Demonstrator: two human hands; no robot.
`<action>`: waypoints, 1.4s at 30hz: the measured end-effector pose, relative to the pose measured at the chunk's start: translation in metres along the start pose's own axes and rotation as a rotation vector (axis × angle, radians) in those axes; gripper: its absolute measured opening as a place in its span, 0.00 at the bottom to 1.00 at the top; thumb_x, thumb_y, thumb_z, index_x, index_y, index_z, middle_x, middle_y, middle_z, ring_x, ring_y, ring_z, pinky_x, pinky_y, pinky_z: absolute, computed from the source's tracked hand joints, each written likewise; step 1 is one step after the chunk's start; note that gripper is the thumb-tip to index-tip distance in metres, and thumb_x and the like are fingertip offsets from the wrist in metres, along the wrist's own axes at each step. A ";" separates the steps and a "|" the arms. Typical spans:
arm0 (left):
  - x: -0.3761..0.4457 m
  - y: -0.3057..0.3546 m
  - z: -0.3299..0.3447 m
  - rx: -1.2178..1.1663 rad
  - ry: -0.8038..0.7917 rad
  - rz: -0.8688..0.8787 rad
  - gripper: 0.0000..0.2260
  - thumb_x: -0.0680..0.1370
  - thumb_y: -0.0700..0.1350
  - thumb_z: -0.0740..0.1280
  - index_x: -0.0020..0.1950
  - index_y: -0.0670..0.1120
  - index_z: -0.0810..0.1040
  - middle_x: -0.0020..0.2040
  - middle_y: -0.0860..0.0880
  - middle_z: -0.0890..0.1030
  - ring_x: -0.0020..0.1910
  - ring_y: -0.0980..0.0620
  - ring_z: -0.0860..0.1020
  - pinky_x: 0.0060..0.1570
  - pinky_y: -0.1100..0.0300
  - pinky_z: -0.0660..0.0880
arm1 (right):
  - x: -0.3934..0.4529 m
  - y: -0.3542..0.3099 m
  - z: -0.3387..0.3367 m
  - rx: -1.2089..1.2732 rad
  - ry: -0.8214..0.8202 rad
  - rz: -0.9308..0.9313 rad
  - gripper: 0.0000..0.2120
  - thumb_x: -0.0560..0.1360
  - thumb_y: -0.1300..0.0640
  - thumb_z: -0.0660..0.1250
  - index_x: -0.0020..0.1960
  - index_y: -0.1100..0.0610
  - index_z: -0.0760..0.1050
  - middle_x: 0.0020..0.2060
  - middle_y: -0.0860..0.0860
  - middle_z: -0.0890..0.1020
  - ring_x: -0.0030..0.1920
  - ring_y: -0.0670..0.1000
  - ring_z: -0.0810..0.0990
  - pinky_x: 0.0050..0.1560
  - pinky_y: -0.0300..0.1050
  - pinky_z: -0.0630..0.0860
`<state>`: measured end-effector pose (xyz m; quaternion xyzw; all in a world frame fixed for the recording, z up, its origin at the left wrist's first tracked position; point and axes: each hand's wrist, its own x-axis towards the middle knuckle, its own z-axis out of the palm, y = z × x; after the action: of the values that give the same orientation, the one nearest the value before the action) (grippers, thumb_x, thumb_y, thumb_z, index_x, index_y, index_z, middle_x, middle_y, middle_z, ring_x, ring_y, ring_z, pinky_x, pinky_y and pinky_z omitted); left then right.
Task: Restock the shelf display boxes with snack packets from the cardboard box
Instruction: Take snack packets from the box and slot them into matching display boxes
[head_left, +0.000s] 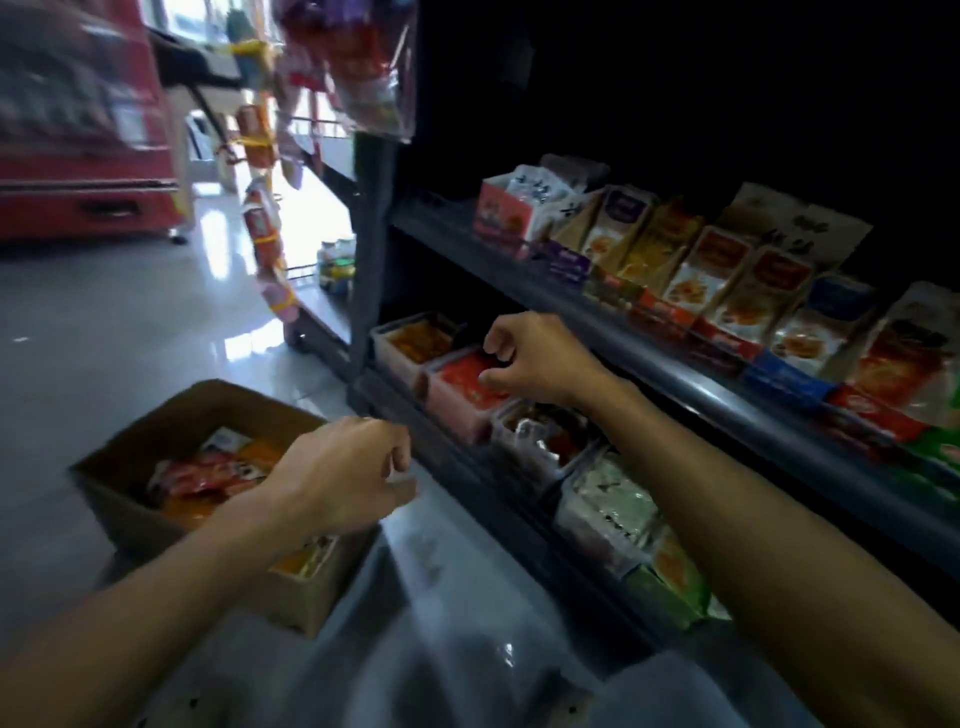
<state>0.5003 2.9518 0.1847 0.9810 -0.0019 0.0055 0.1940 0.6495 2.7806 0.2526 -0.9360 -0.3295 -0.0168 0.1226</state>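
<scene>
An open cardboard box (130, 488) stands on the floor at lower left, holding red and orange snack packets (208, 478). My left hand (348, 473) hovers over the box's right side with loosely curled fingers and holds nothing. My right hand (530, 358) hangs over the red display box (457, 400) on the bottom shelf, fingers curled, with nothing visibly in it. Left of that sits a display box of orange packets (415, 338). To the right are a box of dark packets (540, 441) and one of pale green packets (608, 499).
A dark metal shelf unit (675, 364) fills the right side, with upright snack bags (727, 270) on the upper shelf. Hanging snack strips (260, 208) dangle by the shelf's end. A red cabinet (83, 130) stands at far left on the glossy floor.
</scene>
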 end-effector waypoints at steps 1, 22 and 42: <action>-0.006 -0.016 0.007 -0.044 -0.006 -0.029 0.05 0.77 0.55 0.68 0.45 0.57 0.74 0.43 0.58 0.77 0.43 0.56 0.77 0.40 0.63 0.74 | 0.010 -0.008 0.013 0.014 -0.015 -0.017 0.14 0.69 0.52 0.76 0.52 0.56 0.80 0.47 0.50 0.82 0.50 0.52 0.80 0.50 0.46 0.76; -0.007 -0.274 0.168 -0.447 0.322 -1.095 0.51 0.68 0.57 0.77 0.79 0.43 0.50 0.78 0.42 0.57 0.77 0.42 0.57 0.71 0.41 0.65 | 0.176 -0.110 0.358 0.502 -0.480 -0.009 0.30 0.69 0.53 0.77 0.68 0.55 0.71 0.58 0.51 0.80 0.56 0.48 0.79 0.54 0.42 0.78; -0.020 -0.318 0.193 -0.701 0.375 -0.809 0.43 0.70 0.54 0.73 0.79 0.53 0.53 0.75 0.53 0.59 0.72 0.54 0.60 0.68 0.53 0.67 | 0.207 -0.134 0.464 0.413 -0.701 0.048 0.39 0.72 0.50 0.75 0.75 0.49 0.58 0.69 0.53 0.73 0.67 0.56 0.74 0.67 0.56 0.72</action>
<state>0.4839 3.1721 -0.1154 0.7628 0.4069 0.1037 0.4917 0.7052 3.1199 -0.1444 -0.8480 -0.3261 0.3728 0.1884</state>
